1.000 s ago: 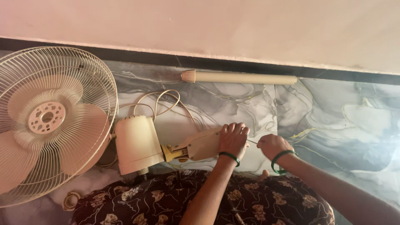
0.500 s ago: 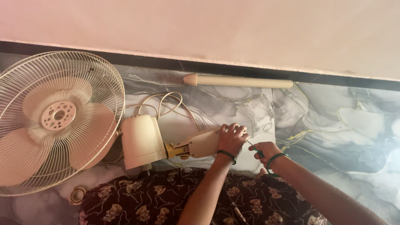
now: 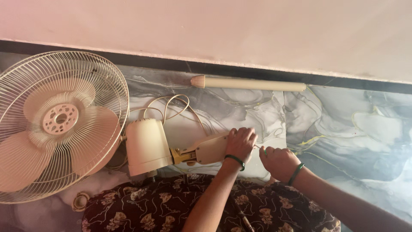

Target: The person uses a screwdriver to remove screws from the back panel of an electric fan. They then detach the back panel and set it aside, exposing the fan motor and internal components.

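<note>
Two hands work the cream plastic fan neck (image 3: 208, 149) lying on the marbled floor (image 3: 343, 129): left hand (image 3: 240, 143) clamps it steady, right hand (image 3: 278, 161) closed around a thin screwdriver (image 3: 260, 148) at its end.

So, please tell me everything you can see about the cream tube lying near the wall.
The cream tube is a long, straight, round pole, plastic or painted metal by its look. It lies flat on the grey marbled floor, parallel to the dark skirting strip of the pink wall and close beside it. Its left end carries a darker, tan, tapered cap; the right end looks plainly cut. Nothing touches it besides the floor; both hands and the fan's cable are apart from it.
</note>
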